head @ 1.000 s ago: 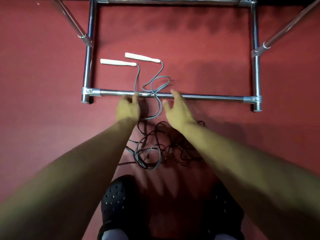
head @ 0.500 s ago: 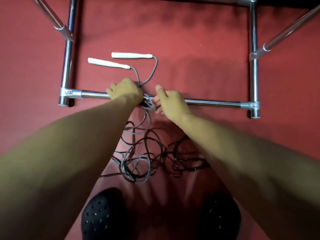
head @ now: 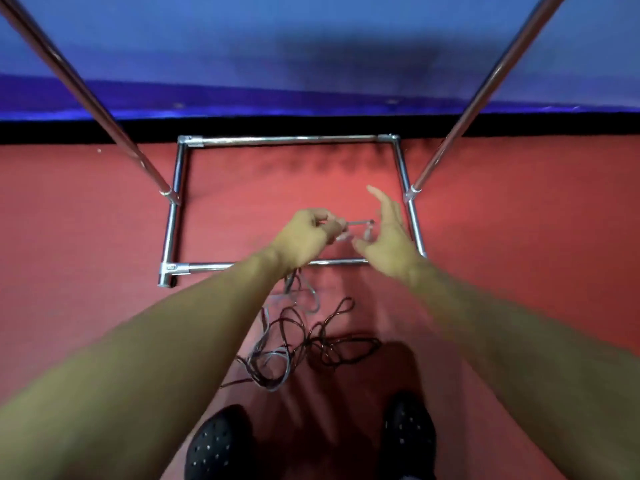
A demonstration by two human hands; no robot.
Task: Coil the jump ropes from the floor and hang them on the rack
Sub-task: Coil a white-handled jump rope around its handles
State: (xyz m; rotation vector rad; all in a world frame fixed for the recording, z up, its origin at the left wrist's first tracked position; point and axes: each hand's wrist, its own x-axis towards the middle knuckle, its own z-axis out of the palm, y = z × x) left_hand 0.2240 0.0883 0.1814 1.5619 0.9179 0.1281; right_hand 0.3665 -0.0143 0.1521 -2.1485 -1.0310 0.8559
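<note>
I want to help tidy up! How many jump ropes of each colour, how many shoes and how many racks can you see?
Grey jump rope: 1
Dark jump rope: 1
Black shoes: 2
Metal rack: 1
Total: 5

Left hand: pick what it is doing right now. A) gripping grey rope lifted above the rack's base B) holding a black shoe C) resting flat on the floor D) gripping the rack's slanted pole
A: the left hand curls round the grey rope, raised above the rack base, with cord trailing down to the tangle on the floor.
</note>
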